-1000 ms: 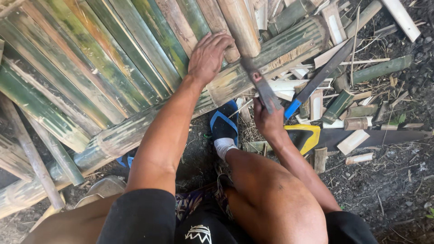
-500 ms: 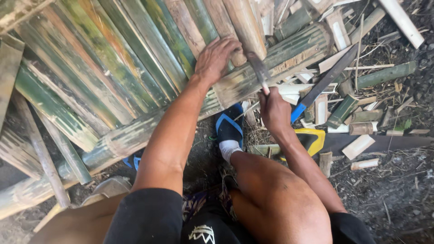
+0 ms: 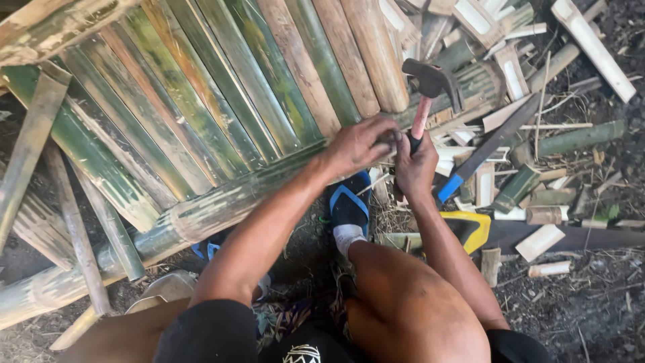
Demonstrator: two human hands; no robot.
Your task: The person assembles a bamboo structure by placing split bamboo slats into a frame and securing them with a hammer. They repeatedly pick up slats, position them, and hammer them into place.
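Over split green bamboo slats (image 3: 201,114), our right hand (image 3: 415,167) grips a red-handled claw hammer (image 3: 424,101); left hand (image 3: 359,144) pinches something unclear beside it.

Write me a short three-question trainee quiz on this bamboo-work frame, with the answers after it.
1. True or false: the right hand grips a hammer by its reddish handle.
2. What does the left hand rest on: A) the yellow-handled saw, B) the thick bamboo crosspole, C) the blue sandal?
3. Which way does the hammer's head point from the gripping hand: up the picture over the bamboo slats, or down toward the knee?

Key
1. True.
2. B.
3. Up the picture, over the slats.
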